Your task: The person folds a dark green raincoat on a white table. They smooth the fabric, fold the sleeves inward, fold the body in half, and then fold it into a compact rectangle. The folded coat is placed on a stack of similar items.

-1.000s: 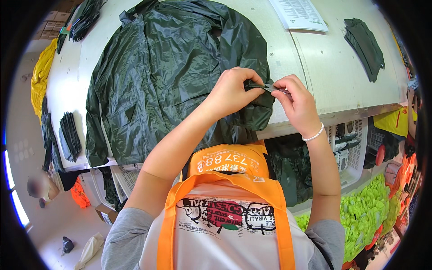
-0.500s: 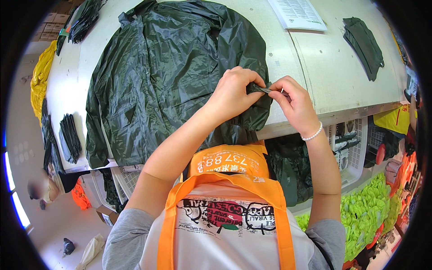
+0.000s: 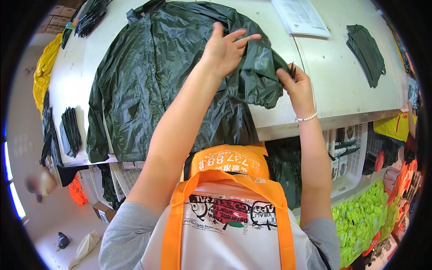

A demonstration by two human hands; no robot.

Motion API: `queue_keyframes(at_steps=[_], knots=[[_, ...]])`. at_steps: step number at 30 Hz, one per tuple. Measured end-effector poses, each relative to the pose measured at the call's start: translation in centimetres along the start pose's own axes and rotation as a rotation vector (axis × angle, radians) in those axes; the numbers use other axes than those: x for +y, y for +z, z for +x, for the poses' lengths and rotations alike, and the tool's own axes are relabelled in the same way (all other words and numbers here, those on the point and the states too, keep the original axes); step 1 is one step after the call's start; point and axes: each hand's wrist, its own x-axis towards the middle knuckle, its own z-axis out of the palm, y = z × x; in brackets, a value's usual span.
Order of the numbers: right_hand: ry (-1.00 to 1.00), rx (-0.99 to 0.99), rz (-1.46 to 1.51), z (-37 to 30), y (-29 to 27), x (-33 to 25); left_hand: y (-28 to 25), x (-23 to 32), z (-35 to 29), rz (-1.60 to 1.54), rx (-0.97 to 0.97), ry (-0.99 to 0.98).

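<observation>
A dark green, shiny rain jacket (image 3: 130, 85) lies spread across the white table. Its right-hand sleeve (image 3: 258, 81) is bent toward me, with the gathered cuff near the table's front edge. Over the upper part of that sleeve, my left hand (image 3: 226, 50) is open, fingers spread and holding nothing. My right hand (image 3: 296, 87) is closed around small dark thread snips (image 3: 293, 70), whose pointed tips stick up past the fingers. The right thumb is at the sleeve's edge; whether it pinches the cloth I cannot tell.
A folded dark green bundle (image 3: 366, 56) and printed sheets (image 3: 301, 18) lie on the table's right half. Dark strips (image 3: 71, 130) are stacked at the left edge. Below stand white crates (image 3: 348, 157) and a lime-green heap (image 3: 362, 220). A person (image 3: 40, 183) is at the far left.
My left hand has let go of the cuff, moved up and spread its fingers. The right hand has shifted slightly right and down the snips' side. The sleeve now lies turned outward.
</observation>
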Motion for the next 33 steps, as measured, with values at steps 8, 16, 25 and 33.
queue_keyframes(at_steps=[8, 16, 25, 33], knots=[[-0.039, 0.382, 0.115, 1.8, 1.0, 4.2, -7.3, -7.5, -2.8, 0.464, -0.395, 0.032], [-0.041, 0.452, 0.086, 1.5, 3.7, 2.6, -4.3, -7.4, -2.5, 0.896, -0.001, 0.205], [-0.215, 0.342, -0.589, -2.0, 3.3, -0.9, -1.8, -5.0, -4.8, 0.873, 0.154, 0.511], [-0.185, 0.479, -0.436, -3.2, -1.2, 1.6, -4.2, -5.7, -4.2, 1.245, 0.369, 0.971]])
